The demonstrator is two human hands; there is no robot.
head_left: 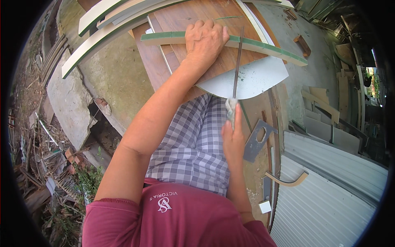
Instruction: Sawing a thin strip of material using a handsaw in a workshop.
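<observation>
My left hand presses down from above on a long, narrow strip with a green upper face and a pale side, its fingers curled over the far edge. Several cross lines mark the green face. My right hand is closed around the pale, wrapped handle of a hand tool with a long thin dark blade. The blade points away from me and passes over the strip, right of my left hand. Whether it is a saw or a file I cannot tell. The strip lies across brown wood-grain boards.
A white curved panel dotted with green specks projects from under the boards. More pale green-edged strips lie at the far left. To my right are a grey plate with an oval hole, a curved offcut and corrugated sheeting.
</observation>
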